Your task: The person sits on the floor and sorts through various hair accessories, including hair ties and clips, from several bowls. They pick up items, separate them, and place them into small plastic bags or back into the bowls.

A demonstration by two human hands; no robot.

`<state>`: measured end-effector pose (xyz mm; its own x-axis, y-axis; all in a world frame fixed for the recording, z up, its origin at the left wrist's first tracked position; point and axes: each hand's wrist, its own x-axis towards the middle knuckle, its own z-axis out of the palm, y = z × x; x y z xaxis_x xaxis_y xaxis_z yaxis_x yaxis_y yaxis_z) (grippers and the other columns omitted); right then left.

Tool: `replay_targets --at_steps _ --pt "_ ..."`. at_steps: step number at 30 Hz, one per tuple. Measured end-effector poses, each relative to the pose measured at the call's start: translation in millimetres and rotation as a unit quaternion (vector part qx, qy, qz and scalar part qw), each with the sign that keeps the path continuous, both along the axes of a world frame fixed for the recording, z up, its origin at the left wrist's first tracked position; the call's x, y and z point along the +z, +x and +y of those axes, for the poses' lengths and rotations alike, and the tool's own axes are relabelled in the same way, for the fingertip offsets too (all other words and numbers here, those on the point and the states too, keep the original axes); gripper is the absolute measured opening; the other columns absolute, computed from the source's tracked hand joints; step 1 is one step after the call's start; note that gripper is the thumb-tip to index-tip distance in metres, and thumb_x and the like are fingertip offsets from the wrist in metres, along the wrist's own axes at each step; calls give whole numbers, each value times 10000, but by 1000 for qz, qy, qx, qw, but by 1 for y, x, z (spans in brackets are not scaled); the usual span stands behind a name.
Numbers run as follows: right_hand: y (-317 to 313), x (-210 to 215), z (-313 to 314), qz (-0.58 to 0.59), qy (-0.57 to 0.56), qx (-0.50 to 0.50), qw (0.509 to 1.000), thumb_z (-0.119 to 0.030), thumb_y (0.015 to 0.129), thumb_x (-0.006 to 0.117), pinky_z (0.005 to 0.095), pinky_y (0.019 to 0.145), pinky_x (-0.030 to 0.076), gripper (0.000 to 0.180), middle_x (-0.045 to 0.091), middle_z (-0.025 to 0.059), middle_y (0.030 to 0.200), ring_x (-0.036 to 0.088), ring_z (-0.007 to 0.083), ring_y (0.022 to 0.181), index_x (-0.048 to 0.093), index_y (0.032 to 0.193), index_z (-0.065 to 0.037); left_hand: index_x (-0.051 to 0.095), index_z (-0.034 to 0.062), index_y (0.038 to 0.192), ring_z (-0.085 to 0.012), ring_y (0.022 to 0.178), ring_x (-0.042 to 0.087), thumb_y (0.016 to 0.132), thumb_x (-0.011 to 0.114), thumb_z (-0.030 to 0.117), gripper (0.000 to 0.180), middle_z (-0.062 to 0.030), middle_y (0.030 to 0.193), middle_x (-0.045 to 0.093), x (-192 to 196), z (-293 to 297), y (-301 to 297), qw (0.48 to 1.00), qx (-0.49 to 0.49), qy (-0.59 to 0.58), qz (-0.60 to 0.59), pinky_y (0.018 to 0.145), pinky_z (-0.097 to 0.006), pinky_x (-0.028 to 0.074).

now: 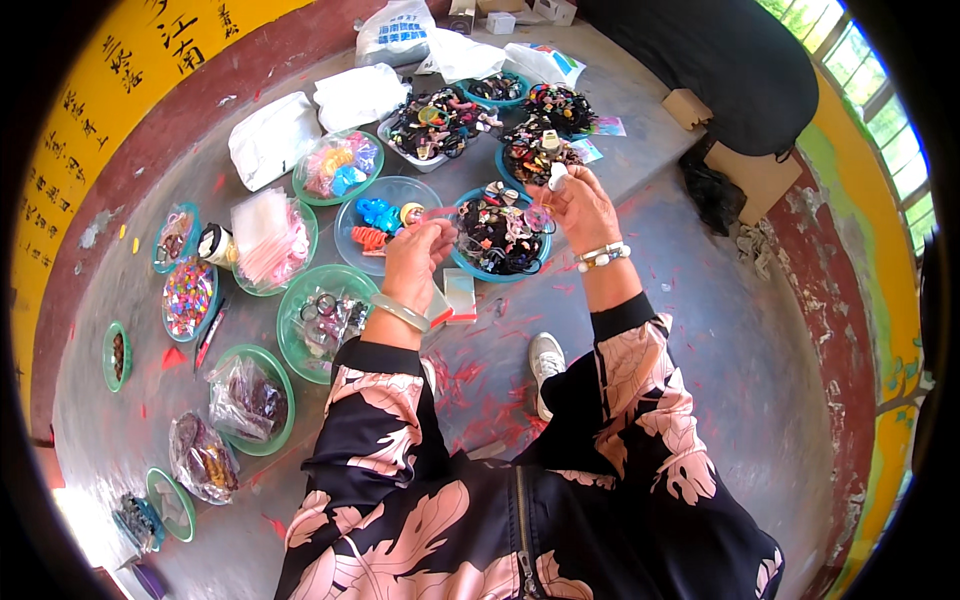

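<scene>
A bag [393, 52] beyond the right hand [587, 212] bears seemingly Chinese characters.

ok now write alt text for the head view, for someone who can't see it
A person's left hand and right hand appear either side of a blue bowl of dark bands and trinkets, the right pinching a small white object. Other bowls, including a green bowl, and white bags stand around on the grey floor.

Left fingers [434, 231] and right fingers [580, 186] curl, 2 forearms [612, 290] extended forward.
</scene>
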<state>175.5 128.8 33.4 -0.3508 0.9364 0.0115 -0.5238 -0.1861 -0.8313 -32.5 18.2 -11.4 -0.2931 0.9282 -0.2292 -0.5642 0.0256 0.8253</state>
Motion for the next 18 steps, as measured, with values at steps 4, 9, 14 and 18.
replay_targets --at_steps 4,9,14,18 --pt "-11 -8 -28 66 -143 -100 983 -95 839 451 353 516 489 36 492 89 694 461 177 495 436 816 -73 586 10 986 -148 830 605 854 513 143 202 -61 886 621 -9 3 3 1000 -25 -6 7 727 -264 485" --pt "-5 -38 -26 -14 -277 -78 958 -141 866 436 310 463 455 84 507 71 693 505 186 530 440 896 -63 592 14 984 -145 820 603 852 516 141 198 -60 875 625 -5 3 10 999 -53 -11 5 721 -261 486" --pt "0 -17 -29 -101 -167 34 980 -54 830 515 291 500 469 161 582 76 751 578 181 617 509 987 -18 601 34 980 -137 815 602 843 539 153 192 -50 877 626 -2 3 13 997 -57 -44 24 710 -268 486" --pt "-3 2 -37 -114 -26 25 993 -27 808 580 239 591 471 128 612 67 824 623 159 692 555 930 6 606 41 971 -130 802 595 829 569 176 200 -37 867 626 13 1 19 993 -81 -56 62 702 -272 471"
